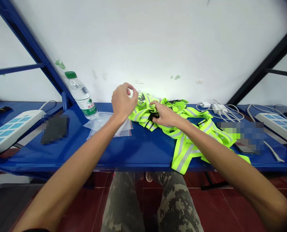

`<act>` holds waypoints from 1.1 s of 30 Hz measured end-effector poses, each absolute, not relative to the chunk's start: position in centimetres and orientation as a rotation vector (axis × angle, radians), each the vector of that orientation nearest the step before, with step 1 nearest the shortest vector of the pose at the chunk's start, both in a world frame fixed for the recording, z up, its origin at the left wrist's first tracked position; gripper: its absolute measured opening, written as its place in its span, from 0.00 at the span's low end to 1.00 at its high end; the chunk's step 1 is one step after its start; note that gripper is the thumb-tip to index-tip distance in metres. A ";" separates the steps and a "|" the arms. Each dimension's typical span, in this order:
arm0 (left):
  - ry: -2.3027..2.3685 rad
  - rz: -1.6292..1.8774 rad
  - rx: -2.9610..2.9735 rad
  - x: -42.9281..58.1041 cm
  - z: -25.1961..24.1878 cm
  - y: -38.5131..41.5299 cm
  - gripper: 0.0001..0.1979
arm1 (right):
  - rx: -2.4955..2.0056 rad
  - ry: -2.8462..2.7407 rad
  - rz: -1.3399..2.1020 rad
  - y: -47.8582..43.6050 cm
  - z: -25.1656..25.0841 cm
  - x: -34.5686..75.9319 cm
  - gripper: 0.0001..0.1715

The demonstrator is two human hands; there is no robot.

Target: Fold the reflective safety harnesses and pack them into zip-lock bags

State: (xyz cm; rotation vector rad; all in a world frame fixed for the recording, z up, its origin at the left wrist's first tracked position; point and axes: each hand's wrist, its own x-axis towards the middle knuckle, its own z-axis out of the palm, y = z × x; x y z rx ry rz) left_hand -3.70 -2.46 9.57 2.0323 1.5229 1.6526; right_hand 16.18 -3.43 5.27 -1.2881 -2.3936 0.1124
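Note:
A heap of neon-yellow reflective straps with grey stripes and black buckles lies on the blue table, one loop hanging over its front edge. My right hand is closed at the left part of this heap, with fingers around a black buckle. Beside it, my left hand is raised at the heap's left end, fingers curled into a ring. Whatever it may hold is hidden; a white patch shows inside the curl. Clear zip bags lie under and beside my left wrist.
A water bottle with a green cap stands at the back left. Power strips lie at both sides. White chargers and cables sit at the back right. A dark blurred item lies left. The wall borders the table's back.

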 end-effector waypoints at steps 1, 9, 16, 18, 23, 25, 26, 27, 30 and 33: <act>1.465 1.561 2.148 -3.4 9.1 -3.7 0.05 | -1.260 -2.373 0.183 -3.3 5.7 16.4 0.35; 0.917 0.990 2.452 -2.5 6.0 -5.7 0.33 | -1.163 -1.927 0.797 -2.2 8.4 18.8 0.20; 0.910 1.035 1.794 0.0 10.1 -4.4 0.20 | -1.131 -1.964 0.624 -5.3 10.2 18.8 0.32; 0.936 1.027 1.757 0.2 11.4 -4.1 0.18 | -1.159 -2.101 0.459 -6.0 10.4 18.8 0.39; 0.960 1.065 1.881 -0.3 12.8 -3.0 0.06 | -1.240 -2.091 0.079 -5.7 10.8 19.8 0.30; 0.953 1.090 1.960 -0.4 12.8 -2.9 0.07 | -1.271 -2.072 0.016 -5.4 11.2 20.1 0.15; 0.949 1.092 2.009 -0.4 12.6 -3.0 0.10 | -1.289 -2.067 -0.003 -5.3 11.4 20.1 0.09; 0.951 1.081 2.067 -0.3 12.3 -3.3 0.15 | -1.301 -2.064 -0.013 -5.2 11.6 20.1 0.06; 1.025 0.973 2.232 0.1 10.8 -3.8 0.37 | -1.274 -2.021 -0.007 -5.1 12.0 19.8 0.10; 1.124 0.880 2.223 0.2 9.5 -3.4 0.39 | -1.246 -1.944 0.020 -5.0 12.2 19.9 0.15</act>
